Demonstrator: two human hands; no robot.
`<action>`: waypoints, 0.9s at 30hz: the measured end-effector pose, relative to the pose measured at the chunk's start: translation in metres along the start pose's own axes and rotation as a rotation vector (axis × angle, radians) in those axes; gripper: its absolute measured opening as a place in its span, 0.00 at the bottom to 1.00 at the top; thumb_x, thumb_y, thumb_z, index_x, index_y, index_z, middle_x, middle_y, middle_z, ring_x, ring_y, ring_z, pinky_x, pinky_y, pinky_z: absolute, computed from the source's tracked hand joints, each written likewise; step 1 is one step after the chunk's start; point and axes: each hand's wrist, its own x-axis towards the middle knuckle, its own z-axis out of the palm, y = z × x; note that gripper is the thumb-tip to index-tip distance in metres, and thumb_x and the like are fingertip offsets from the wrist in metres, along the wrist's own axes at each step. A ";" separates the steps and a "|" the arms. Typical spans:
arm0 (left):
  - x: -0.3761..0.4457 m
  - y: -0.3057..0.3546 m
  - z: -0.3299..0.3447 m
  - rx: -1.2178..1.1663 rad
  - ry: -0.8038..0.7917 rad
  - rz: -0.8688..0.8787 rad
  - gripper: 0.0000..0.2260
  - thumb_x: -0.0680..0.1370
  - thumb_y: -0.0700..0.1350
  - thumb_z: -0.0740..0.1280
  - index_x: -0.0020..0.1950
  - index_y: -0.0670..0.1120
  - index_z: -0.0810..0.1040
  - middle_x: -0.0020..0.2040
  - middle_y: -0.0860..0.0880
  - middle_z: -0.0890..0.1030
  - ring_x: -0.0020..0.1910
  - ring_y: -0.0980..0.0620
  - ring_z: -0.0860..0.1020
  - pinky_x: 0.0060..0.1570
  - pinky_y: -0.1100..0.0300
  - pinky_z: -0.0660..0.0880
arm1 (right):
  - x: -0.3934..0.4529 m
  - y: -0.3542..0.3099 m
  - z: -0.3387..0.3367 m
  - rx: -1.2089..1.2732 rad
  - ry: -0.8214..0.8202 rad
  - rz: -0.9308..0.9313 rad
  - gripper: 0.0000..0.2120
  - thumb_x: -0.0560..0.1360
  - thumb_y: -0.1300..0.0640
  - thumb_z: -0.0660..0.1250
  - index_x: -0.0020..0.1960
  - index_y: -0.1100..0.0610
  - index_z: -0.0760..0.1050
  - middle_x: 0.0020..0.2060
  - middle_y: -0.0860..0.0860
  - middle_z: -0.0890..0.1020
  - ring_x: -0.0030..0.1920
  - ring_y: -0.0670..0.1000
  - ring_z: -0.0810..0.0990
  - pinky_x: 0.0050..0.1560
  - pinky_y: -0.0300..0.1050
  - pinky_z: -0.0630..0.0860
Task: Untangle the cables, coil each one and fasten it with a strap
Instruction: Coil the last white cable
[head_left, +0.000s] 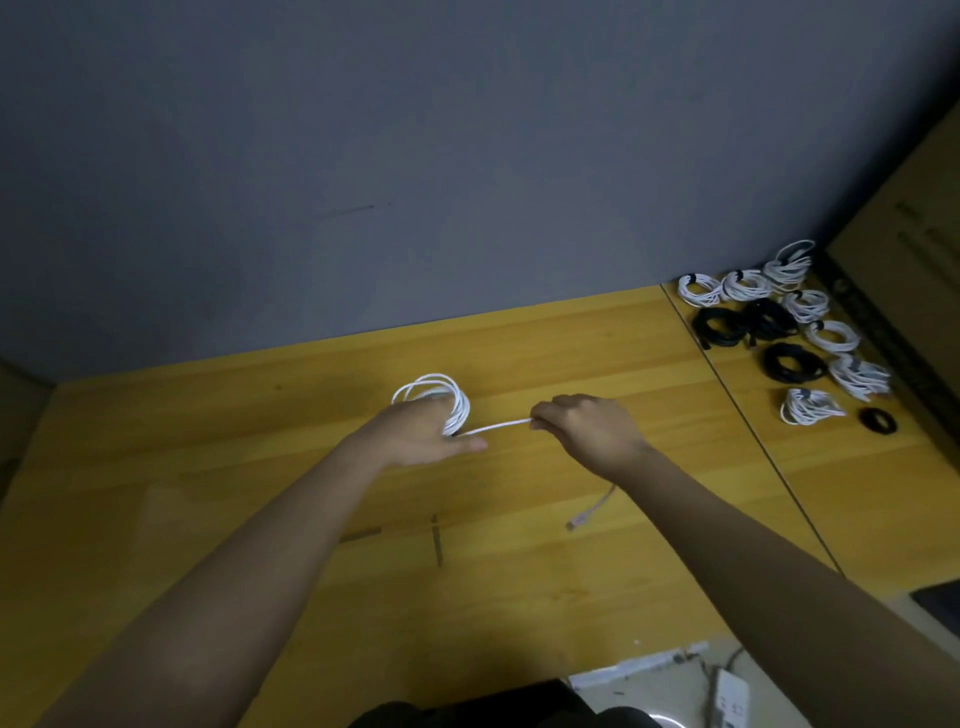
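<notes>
A white cable is wound in several loops (441, 392) around the fingers of my left hand (421, 436), which holds the coil above the wooden table (260, 467). From the coil a straight stretch of the cable (498, 426) runs right into my right hand (582, 431), whose curled fingers pinch it. The cable's free end with its plug (576, 519) hangs below my right hand, just over the tabletop.
At the back right lie several coiled white cables (748, 286) and black cables (748, 322), fastened with straps, and a small black ring (878, 420). A grey wall stands behind the table. On the floor below is a white power strip (730, 701).
</notes>
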 end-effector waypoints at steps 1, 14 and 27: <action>-0.001 0.001 0.000 0.013 0.002 0.007 0.25 0.73 0.70 0.59 0.43 0.47 0.67 0.39 0.52 0.72 0.39 0.50 0.73 0.43 0.54 0.71 | 0.000 0.006 0.003 -0.052 0.012 -0.016 0.07 0.79 0.55 0.64 0.54 0.54 0.78 0.44 0.54 0.81 0.46 0.59 0.80 0.36 0.45 0.67; -0.028 0.042 -0.028 -1.104 -0.201 0.214 0.15 0.75 0.49 0.63 0.30 0.47 0.67 0.20 0.52 0.59 0.18 0.56 0.55 0.22 0.65 0.53 | 0.034 -0.021 0.026 0.316 0.204 0.099 0.12 0.76 0.63 0.55 0.50 0.59 0.77 0.44 0.55 0.81 0.53 0.59 0.77 0.68 0.55 0.61; 0.007 0.049 -0.019 -1.111 0.298 0.136 0.13 0.84 0.50 0.53 0.45 0.43 0.65 0.30 0.51 0.68 0.26 0.55 0.67 0.33 0.64 0.69 | 0.018 -0.076 0.018 0.981 -0.058 0.270 0.11 0.82 0.62 0.54 0.63 0.55 0.65 0.32 0.51 0.73 0.34 0.55 0.76 0.42 0.58 0.77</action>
